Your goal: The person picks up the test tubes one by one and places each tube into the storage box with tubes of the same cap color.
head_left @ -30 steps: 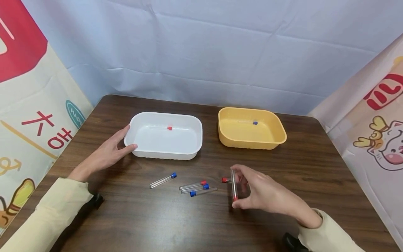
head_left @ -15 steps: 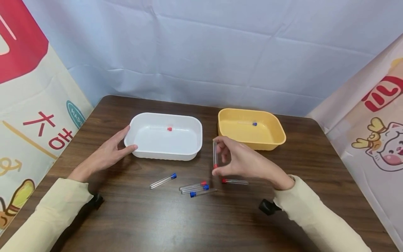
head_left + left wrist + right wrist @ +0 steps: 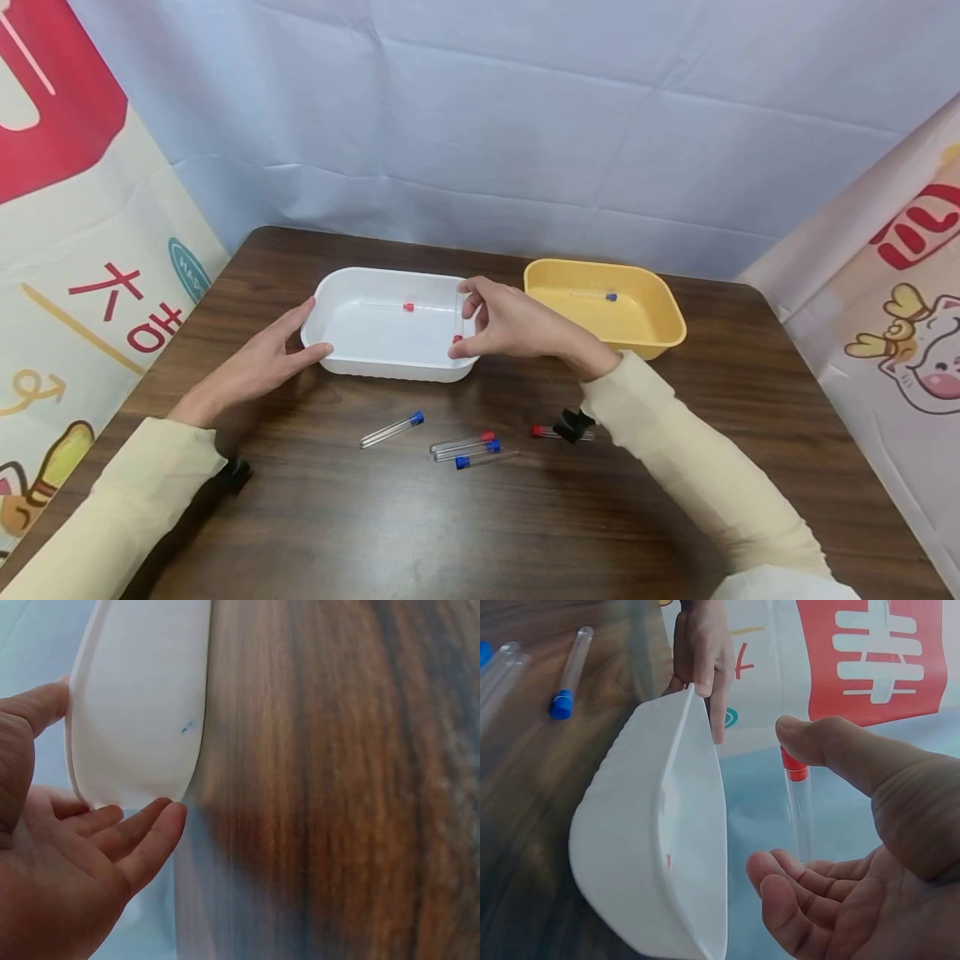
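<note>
My right hand (image 3: 517,321) pinches a red-capped test tube (image 3: 800,814) by its two ends, thumb on the cap and fingertips at the glass end. In the head view the tube is over the right end of the white tray (image 3: 390,368). Another red-capped tube (image 3: 408,307) lies inside that tray. At the tray's left end my left hand (image 3: 262,358) rests with fingers spread and relaxed. Its thumb touches the near rim, and in the left wrist view its fingertips are against the tray's end wall (image 3: 139,735).
A yellow tray (image 3: 600,340) with a blue-capped tube (image 3: 611,297) stands to the right. On the brown table (image 3: 420,533) lie a blue-capped tube (image 3: 392,430), a group of tubes (image 3: 468,450) with red and blue caps, and a red-capped tube (image 3: 537,431) partly behind the right wrist's camera.
My right hand has carried the red-capped tube leftward and away from me, from the table's right part to the white tray. The left hand has stayed on the tray's end.
</note>
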